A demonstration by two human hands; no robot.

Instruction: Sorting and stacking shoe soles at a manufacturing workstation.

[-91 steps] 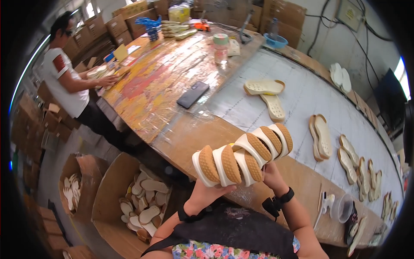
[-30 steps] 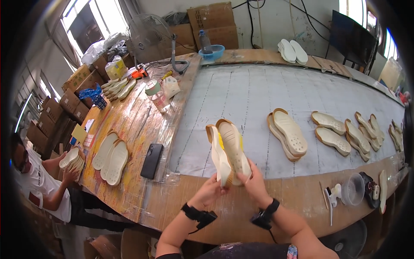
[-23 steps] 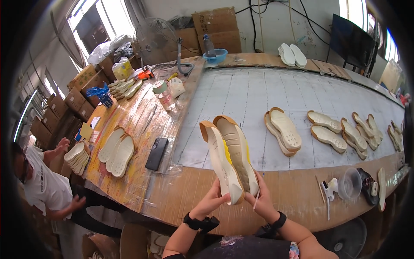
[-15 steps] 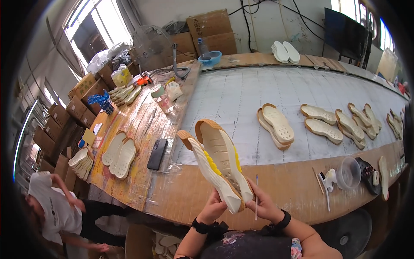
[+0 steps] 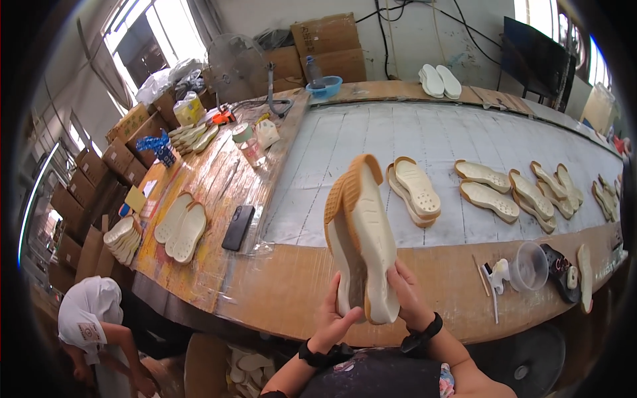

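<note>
Above the near cardboard strip (image 5: 265,292) of the table, you've got two cream shoe soles up in both hands, side by side and touching, tan heel ends pointing away from you. Left hand (image 5: 332,318) is closed partway round the left sole (image 5: 340,249) near its close end, fingers along the outer side, thumb reaching across the front. Right hand (image 5: 411,298) has the right sole (image 5: 375,245) by its outer edge, fingers bent against it — fingertips underneath are hidden, can't tell how tight. Both soles stand steeply tilted; the right one shows its inner face, the left one its tan textured tread at the far end.

Just right of them, a sole pair (image 5: 417,192) lies overlapped on the white sheet (image 5: 332,199); more sole pairs (image 5: 490,201) run off to the right. Near your right forearm: clear plastic tub (image 5: 529,266), then a lone sole (image 5: 585,278).

Left side — dark phone (image 5: 239,227) flat on the stained wooden top (image 5: 206,292), loose cream soles (image 5: 186,232) beside it, then a sole stack (image 5: 123,240) at the edge. Co-worker (image 5: 89,312) in a white shirt is bent over, lower left, beside the table. Carton (image 5: 202,365) of soles sits below the table edge.
</note>
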